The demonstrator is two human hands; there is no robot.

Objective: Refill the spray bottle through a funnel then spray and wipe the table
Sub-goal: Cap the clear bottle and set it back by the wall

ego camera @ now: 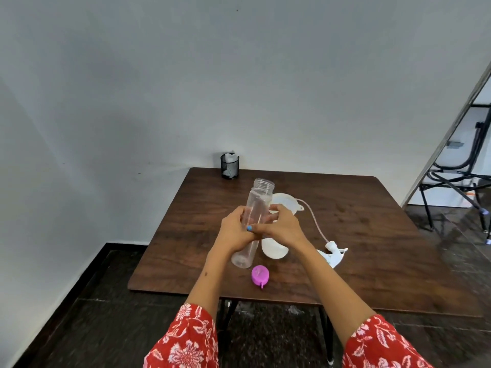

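Note:
My left hand [235, 231] grips a clear, uncapped plastic bottle [259, 200] by its middle. It is tilted, mouth up and away from me, and looks empty. Right beside it my right hand [283, 229] curls around the white spray bottle [275, 249], which stands on the brown table [372, 248]. A white funnel [285, 203] shows just behind that hand, at the bottle's top. The white spray head [335, 254] lies on the table to the right, its thin tube trailing back toward the funnel. A pink cap [260, 274] lies near the front edge.
A black mesh cup [230, 166] holding something white stands at the table's back left corner, against the wall. A black metal chair [457, 187] stands on the dark floor to the right.

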